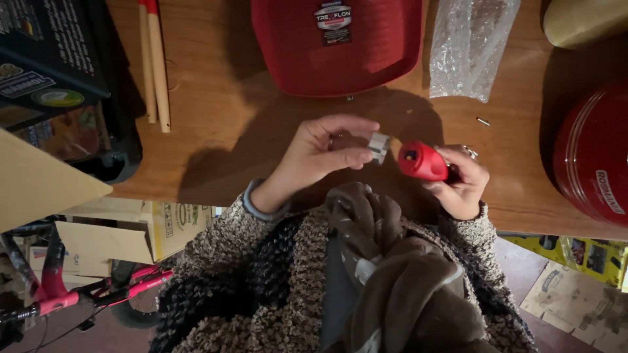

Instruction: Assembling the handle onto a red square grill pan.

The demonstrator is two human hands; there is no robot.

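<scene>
From the head camera I see my left hand [325, 151] pinching a small silvery metal bracket [379, 146] between thumb and fingertips, its end turned toward the open socket of the red handle [422, 161], which my right hand [462, 184] clasps just beside it. Above, the red pan [340, 55] sits upside down, so I cannot see inside.

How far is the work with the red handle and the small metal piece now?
Done: the red pan lies on the table, bare of its handle. In hand: the left hand pinches a small metal piece beside the red handle, held in the right hand. Left: they are not yet joined, and a small screw lies loose.
</scene>
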